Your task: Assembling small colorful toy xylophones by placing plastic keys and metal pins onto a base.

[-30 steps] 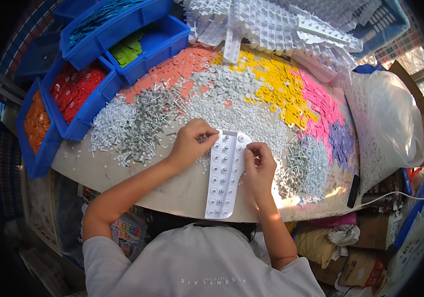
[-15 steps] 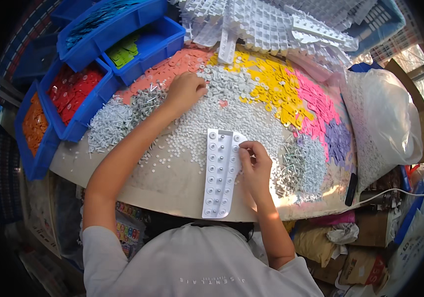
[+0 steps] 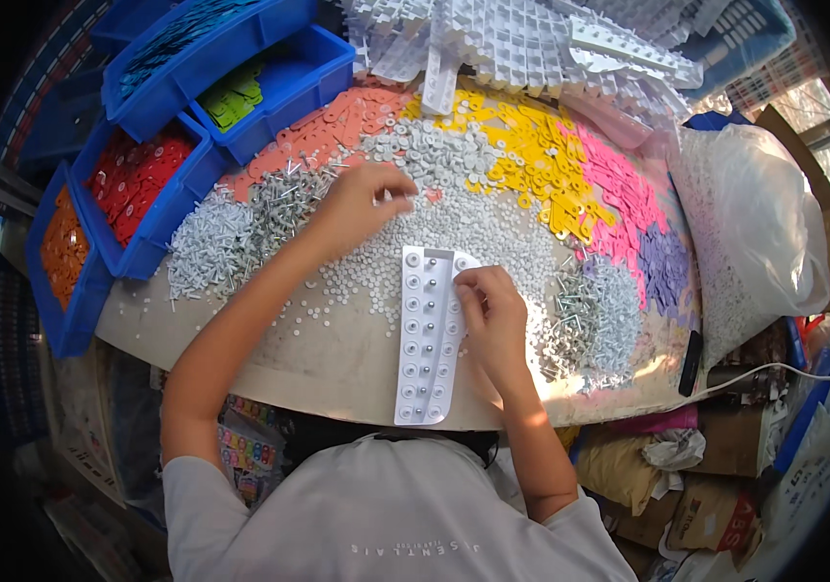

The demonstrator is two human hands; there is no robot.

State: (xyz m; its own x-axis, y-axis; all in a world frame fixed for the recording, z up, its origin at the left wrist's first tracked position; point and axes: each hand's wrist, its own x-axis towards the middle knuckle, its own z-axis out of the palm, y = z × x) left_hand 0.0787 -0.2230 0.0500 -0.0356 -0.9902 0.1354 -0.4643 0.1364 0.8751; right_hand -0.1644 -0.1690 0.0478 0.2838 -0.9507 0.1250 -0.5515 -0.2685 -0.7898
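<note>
A long white plastic tray (image 3: pixel 413 335) lies upright before me near the table's front edge. White rings sit in round seats along both its sides, and small metal studs run down the middle. My right hand (image 3: pixel 493 310) is at its upper right edge, thumb and fingertips drawn together over a seat; whatever they hold is hidden. Up and to the left, my left hand (image 3: pixel 367 206) hovers over small white round pieces (image 3: pixel 502 233), thumb and fingers curled toward each other. Anything in that grip is too small to make out. Larger whitish rings (image 3: pixel 434 155) lie beyond it.
Yellow pieces (image 3: pixel 541 165), pink pieces (image 3: pixel 619 199), purple pieces (image 3: pixel 664 264) and coral pieces (image 3: pixel 328 126) ring the table's far side. Metal screws (image 3: pixel 289 209) lie left. Blue bins (image 3: pixel 211 160) stand far left, white gridded trays (image 3: pixel 502 44) at the back, a plastic bag (image 3: pixel 759 223) right.
My left hand has come down and slightly right from the whitish rings, toward the tray. My right hand has shifted slightly up and left along the tray's edge.
</note>
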